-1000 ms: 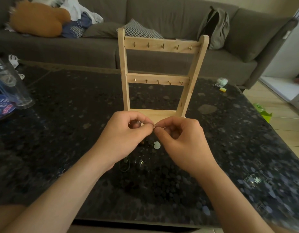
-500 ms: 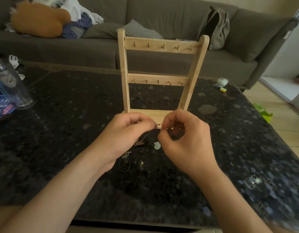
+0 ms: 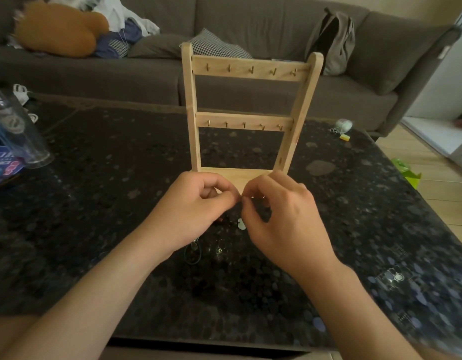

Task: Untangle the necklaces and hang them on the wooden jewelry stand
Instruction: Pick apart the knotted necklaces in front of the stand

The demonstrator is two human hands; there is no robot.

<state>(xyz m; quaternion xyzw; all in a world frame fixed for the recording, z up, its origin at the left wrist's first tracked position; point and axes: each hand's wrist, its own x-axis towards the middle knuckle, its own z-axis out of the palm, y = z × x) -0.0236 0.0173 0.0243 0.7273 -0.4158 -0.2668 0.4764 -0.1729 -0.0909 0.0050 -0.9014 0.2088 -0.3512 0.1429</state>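
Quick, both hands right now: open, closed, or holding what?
Left hand: pinching a strand of the tangled necklaces.
Right hand: pinching the same strand, right beside the left.

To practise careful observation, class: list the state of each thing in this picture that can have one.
wooden jewelry stand, upright, all hooks bare.
necklaces, heaped on the table, none hung.
left hand, pinching the necklaces at its fingertips.
right hand, pinching them too, fingertips meeting the left's.
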